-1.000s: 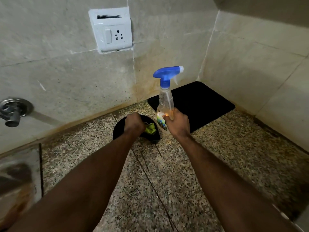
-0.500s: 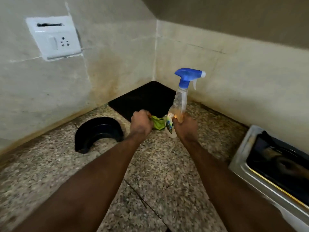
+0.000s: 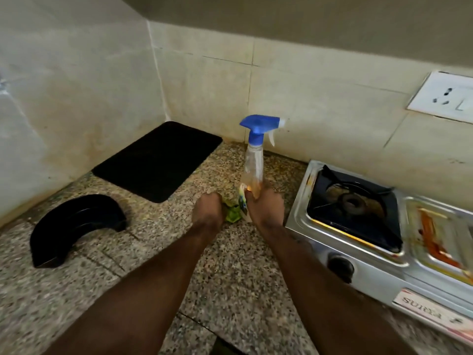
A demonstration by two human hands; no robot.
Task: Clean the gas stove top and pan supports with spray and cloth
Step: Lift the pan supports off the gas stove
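Note:
My right hand point(image 3: 265, 210) grips the lower body of a clear spray bottle point(image 3: 253, 165) with a blue trigger head, held upright above the counter. My left hand point(image 3: 207, 211) is closed on a crumpled green cloth point(image 3: 232, 213) that shows between the two hands. To the right sits the steel gas stove point(image 3: 363, 272), its left burner point(image 3: 354, 202) under a black pan support point(image 3: 332, 181). Orange-red grime streaks the stove's middle panel point(image 3: 435, 242). A black knob point(image 3: 340, 266) is on its front face.
A black curved holder point(image 3: 74, 226) lies on the speckled granite counter point(image 3: 230, 278) at the left. A black mat point(image 3: 158, 160) fills the back corner. Tiled walls close the back and left. A white wall socket point(image 3: 445, 97) is at the upper right.
The view has swung right, bringing the stove into sight. Both hands moved right from the black holder, the left one carrying the green cloth out of it, the right still holding the bottle.

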